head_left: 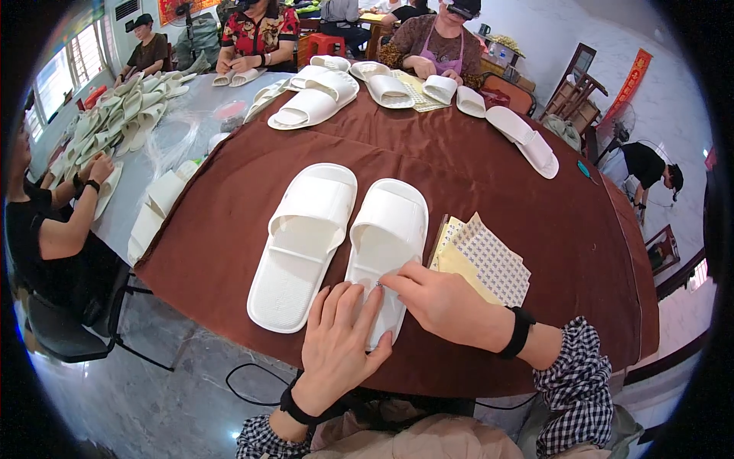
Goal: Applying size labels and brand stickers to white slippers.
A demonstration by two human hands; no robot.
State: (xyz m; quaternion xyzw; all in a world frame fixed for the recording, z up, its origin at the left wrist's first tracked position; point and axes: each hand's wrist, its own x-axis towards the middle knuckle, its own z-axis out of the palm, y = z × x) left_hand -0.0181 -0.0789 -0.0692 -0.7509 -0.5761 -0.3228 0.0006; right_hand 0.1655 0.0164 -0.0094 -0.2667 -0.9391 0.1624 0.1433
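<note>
The white right slipper (pixel 392 218) and left slipper (pixel 287 287) lie sole down, side by side, on the brown-covered surface (pixel 589 260). Toes point away from the person and heels face the hands, which presumably leaves both insoles within easy reach, clear of the straps. The label sheets (pixel 498 262) lie just beside the right slipper, on the side of the right hand (pixel 455 302); this position appears to suit a short reach.

Right-hand state: thumb and index finger are brought together in a fine pinch at the right slipper's insole, behind the strap, apparently on a small label (pixel 379 284) with a dark mark; its outline is too small to make out. Left-hand state: the left hand (pixel 336 333) is palm down, fingers extended and slightly parted, gripping nothing. Its index finger lies along the insole, with the tip close to the pinch; the thumb rests toward the slipper's outer edge, probably to steady the heel.

Pose: the left forearm enters from the lower edge; the right forearm, in a checked sleeve (pixel 577 375), reaches inward from the lower right.
</note>
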